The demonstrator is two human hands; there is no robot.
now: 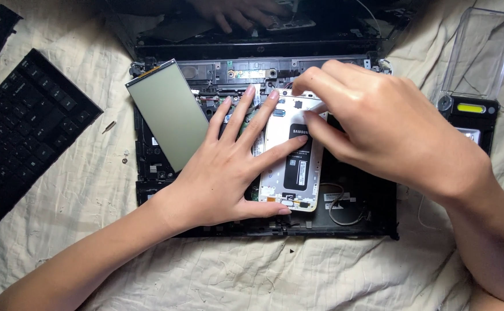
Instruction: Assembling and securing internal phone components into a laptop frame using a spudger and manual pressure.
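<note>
Smartphone body [291,158], white with its back cover off, lies just right of the frame's centre on top of an opened laptop chassis [373,201], its long axis running nearly top to bottom of the picture with a slight lean, the upper end tipped to the right.

In the head view, the left hand [229,167] comes in from the lower left and lies flat with fingers spread: the fingertips reach up past the phone's upper left corner, while the thumb presses along its lower edge. The right hand [378,124] enters from the lower right and hangs over the phone's upper end, thumb and forefinger drawn together as if pinching something small at the top of the frame; what sits between them is too small to tell. Both hands touch the phone, the left bracing its left side, the right working at its top.

A detached grey display panel [168,115] rests tilted just left of the left hand's fingers. A black keyboard [24,129] lies at the far left on the cream cloth [206,276]. A clear plastic case [482,52] stands in the upper right corner. Another person's hand [234,11] shows at the top edge.
</note>
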